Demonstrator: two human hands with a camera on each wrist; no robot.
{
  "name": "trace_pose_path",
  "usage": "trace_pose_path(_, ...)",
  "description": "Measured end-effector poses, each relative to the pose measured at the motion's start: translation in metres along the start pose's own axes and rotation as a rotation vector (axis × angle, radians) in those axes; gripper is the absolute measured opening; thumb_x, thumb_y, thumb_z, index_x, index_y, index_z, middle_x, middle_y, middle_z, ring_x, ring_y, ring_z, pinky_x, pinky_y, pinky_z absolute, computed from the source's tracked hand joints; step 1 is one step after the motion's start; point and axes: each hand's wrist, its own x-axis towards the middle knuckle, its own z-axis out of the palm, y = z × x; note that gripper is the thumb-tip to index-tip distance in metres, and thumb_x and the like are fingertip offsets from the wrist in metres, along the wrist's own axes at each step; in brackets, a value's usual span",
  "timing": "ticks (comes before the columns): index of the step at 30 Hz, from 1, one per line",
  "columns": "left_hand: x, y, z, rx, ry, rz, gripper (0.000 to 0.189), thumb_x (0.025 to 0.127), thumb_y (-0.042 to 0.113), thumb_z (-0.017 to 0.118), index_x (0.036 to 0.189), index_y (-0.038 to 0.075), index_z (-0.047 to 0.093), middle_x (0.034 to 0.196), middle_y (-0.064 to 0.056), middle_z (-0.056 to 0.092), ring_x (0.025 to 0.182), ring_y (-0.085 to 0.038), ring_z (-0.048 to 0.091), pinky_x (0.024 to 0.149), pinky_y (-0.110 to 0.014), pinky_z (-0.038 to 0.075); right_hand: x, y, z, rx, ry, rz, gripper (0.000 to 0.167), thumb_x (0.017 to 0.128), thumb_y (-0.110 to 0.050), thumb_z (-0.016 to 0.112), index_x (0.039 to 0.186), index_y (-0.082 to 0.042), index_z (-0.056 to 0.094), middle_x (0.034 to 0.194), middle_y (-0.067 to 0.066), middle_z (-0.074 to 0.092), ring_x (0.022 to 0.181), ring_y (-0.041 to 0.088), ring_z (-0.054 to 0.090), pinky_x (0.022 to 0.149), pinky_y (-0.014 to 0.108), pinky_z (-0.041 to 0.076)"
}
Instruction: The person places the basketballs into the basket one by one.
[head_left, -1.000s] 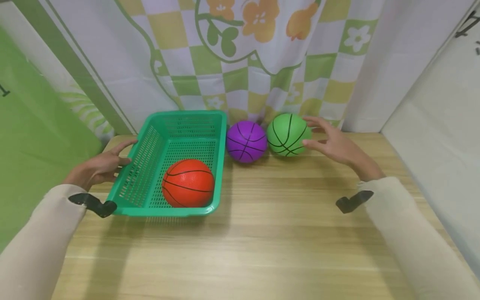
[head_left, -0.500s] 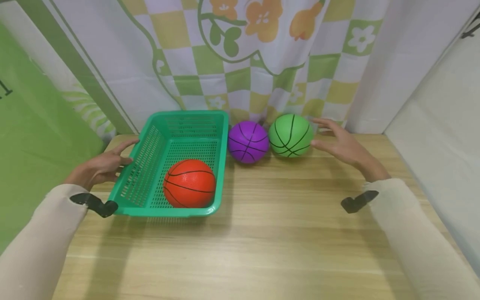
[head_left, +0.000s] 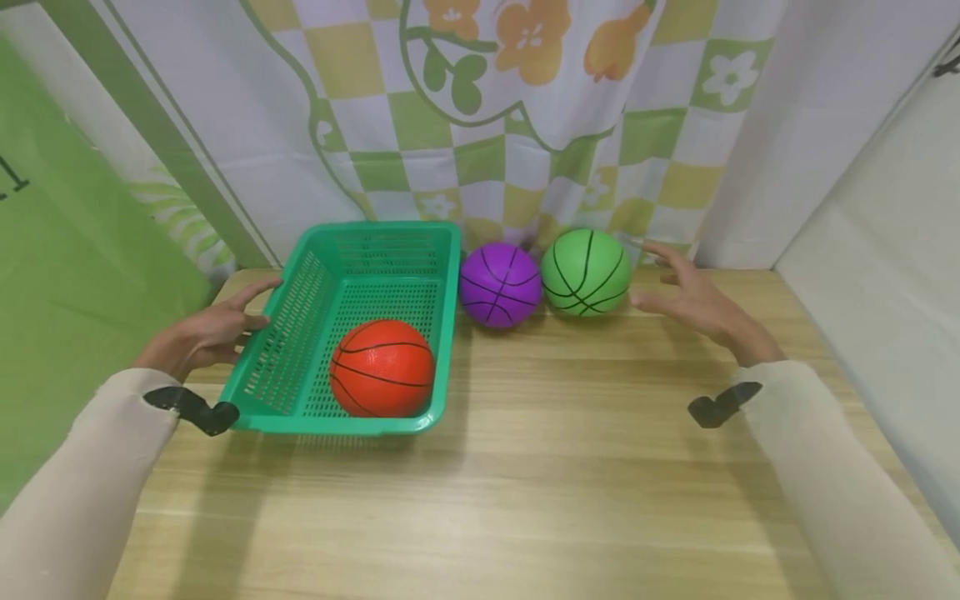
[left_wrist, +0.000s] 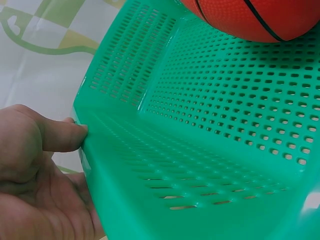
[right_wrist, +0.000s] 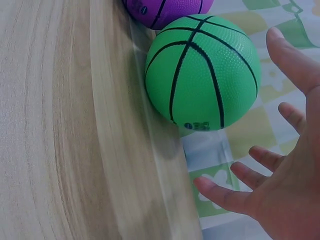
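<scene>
A green plastic basket [head_left: 442,333] stands on the table's left side in the head view, with a red toy basketball [head_left: 382,368] inside it. My left hand [head_left: 213,333] holds the basket's left rim. In the left wrist view the thumb [left_wrist: 65,136] lies at the rim, and the other fingers pass out of sight beneath its outer side. Right of the basket sit a purple toy basketball [head_left: 500,285] and, beside it, a green toy basketball [head_left: 587,273]. My right hand [head_left: 697,304] is spread just right of the green ball, apart from it and holding nothing.
The wooden table [head_left: 525,467] extends in front of the balls. A checked, flowered curtain [head_left: 487,167] hangs right behind the basket and balls. A white wall panel [head_left: 877,217] borders the right side, and a green cloth [head_left: 82,275] hangs at the left.
My right hand has moved slightly right, away from the green ball, opening a gap. The whole head view has shifted a little; basket, balls and left hand keep their places.
</scene>
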Motion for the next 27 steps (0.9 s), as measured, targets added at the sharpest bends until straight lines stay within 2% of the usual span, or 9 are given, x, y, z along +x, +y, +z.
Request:
trace_pose_path(8,-0.001,0.003,0.001,-0.020,0.000,0.011,0.072,0.108,0.004,0.029,0.160,0.031,-0.014,0.148,-0.037,0.023,0.114,-0.037,0.056,0.086,-0.054,0.052,0.005,0.008,0.003,0.058,0.010,0.007,0.098,0.091,-0.022,0.072,0.162,-0.021,0.004,0.161,0.028,0.004,0.140,0.056,0.013,0.100,0.079,0.021)
trace_pose_path(15,0.000,0.001,0.004,-0.020,0.009,0.005,0.072,0.108,0.005,0.030,0.160,0.032,-0.012,0.137,-0.033,0.037,0.108,-0.034,0.059,0.084,-0.054,0.053,0.007,0.018,0.011,0.101,0.009,0.001,0.103,0.091,-0.020,0.073,0.162,-0.023,-0.001,0.160,0.029,0.002,0.140,0.057,0.013,0.100,0.079,0.023)
trace_pose_path(20,0.002,0.002,0.004,-0.026,0.010,0.008,0.072,0.109,0.006,0.030,0.160,0.033,-0.011,0.137,-0.033,0.036,0.108,-0.034,0.060,0.084,-0.054,0.053,0.010,0.020,0.015,0.114,0.014,0.003,0.103,0.091,-0.020,0.073,0.162,-0.021,-0.002,0.159,0.031,0.003,0.140,0.058,0.012,0.099,0.077,0.028)
trace_pose_path(27,0.000,0.001,0.004,-0.024,0.014,0.005,0.072,0.108,0.004,0.030,0.160,0.031,-0.012,0.139,-0.035,0.032,0.109,-0.034,0.059,0.084,-0.053,0.053,0.020,0.018,0.020,0.272,0.048,0.064,0.107,0.093,-0.017,0.073,0.161,-0.029,-0.008,0.161,0.026,-0.003,0.144,0.051,0.006,0.101,0.068,0.036)
